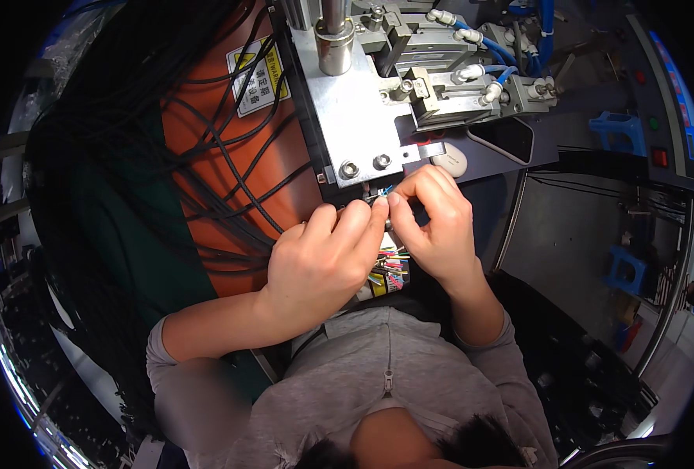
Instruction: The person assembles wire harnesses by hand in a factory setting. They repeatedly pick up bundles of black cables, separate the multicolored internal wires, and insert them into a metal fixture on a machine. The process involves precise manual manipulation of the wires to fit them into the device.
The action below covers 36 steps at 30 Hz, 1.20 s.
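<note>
My left hand point(323, 246) and my right hand point(443, 223) meet under the front edge of a metal machine plate point(362, 133). Thumb and fingers of each are pinched together, with the fingertips almost touching. Between them show small blue and white thin wires point(383, 191); their exact hold is partly hidden by the fingers. Just below, between my wrists, a bunch of coloured wire ends point(394, 262) in pink, green, yellow and blue fans out over a yellow and white label point(378, 285).
Many black cables point(229, 156) run across the orange surface point(198, 129) at left, by a warning label point(257, 78). Pneumatic cylinders point(441, 62) with blue hoses stand behind the plate. A white rounded case point(451, 160) and a phone point(503, 141) lie to the right, near a control panel point(667, 102).
</note>
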Tool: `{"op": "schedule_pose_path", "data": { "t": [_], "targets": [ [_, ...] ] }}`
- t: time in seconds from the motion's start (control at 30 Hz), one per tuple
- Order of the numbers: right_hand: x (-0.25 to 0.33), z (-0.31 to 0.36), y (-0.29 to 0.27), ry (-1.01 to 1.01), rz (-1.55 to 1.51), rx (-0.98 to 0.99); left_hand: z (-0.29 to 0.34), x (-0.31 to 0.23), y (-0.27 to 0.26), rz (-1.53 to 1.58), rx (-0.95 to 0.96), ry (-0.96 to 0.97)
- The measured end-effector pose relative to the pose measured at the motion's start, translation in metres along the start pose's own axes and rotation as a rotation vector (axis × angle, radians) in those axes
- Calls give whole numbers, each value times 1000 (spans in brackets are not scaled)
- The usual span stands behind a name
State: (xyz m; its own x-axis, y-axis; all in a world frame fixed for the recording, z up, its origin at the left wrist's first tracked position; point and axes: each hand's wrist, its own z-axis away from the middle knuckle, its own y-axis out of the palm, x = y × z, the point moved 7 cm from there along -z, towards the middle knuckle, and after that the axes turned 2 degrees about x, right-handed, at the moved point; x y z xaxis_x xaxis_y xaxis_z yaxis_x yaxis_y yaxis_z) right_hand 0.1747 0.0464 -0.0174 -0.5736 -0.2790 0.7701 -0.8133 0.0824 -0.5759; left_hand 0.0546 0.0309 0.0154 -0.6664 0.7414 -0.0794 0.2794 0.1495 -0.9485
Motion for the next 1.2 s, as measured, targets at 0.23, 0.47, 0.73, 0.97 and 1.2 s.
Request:
{"op": "schedule_pose_path", "data": {
  "t": [0.23, 0.47, 0.73, 0.97, 1.2],
  "targets": [
    [-12, 3, 5, -23, -103, -121, -1, 2, 3, -13, -28, 35],
    [-55, 19, 32, 440, -679, 25, -4, 13, -1, 102, -149, 26],
    [-50, 20, 25, 433, -676, -40, 3, 10, -3, 10, 63, -54],
    [5, 3, -6, -289, -489, 131, 2, 22, 1, 92, 40, -78],
    [2, 4, -23, -237, -528, -51, -5, 13, -32, 303, -344, 117]
  ]
}}
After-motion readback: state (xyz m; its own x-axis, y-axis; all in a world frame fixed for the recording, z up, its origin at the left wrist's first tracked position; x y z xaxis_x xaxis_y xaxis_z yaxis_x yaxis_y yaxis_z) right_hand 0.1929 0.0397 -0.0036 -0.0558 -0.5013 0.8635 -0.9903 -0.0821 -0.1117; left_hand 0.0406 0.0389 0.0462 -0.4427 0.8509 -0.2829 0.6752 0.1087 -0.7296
